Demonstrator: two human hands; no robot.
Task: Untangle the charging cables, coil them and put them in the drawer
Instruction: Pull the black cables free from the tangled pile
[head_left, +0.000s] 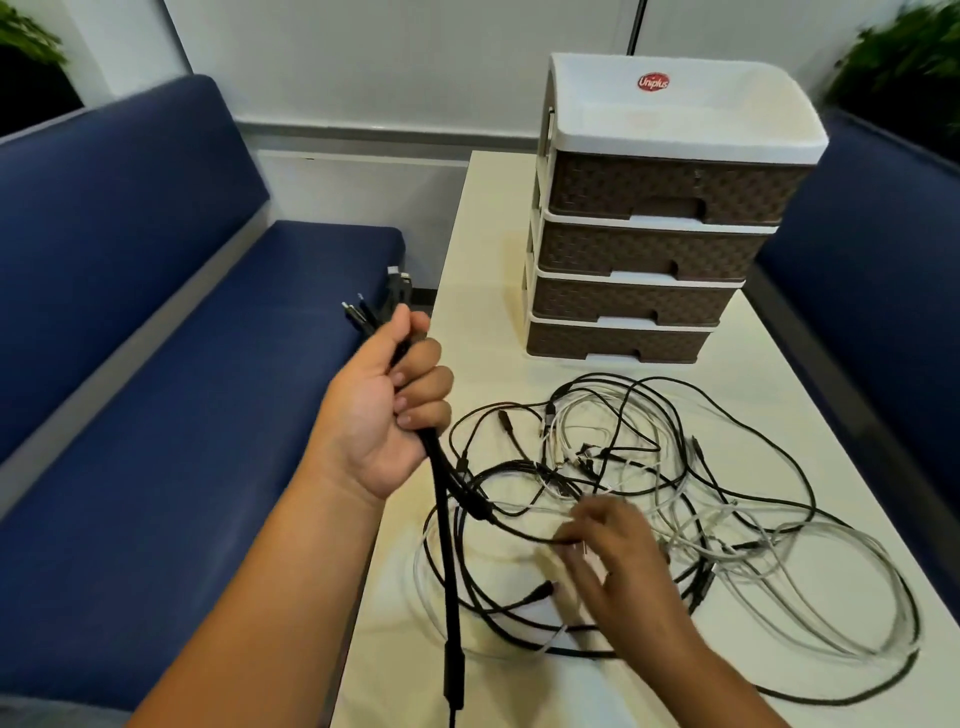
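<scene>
Cables (649, 499): black ends bunched in left hand (382, 415) fist; rest tangled below/right of it; right hand (608, 551) blurred, grip unclear; none coiled, drawers (644, 249) shut

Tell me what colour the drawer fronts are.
Brown with a woven, basket-like pattern on all four drawer fronts, set in a white frame; head view.

Left hand (387, 410) raised, fingers curled tight; right hand (605, 551) low (blurred), fingers pointing down.
</scene>
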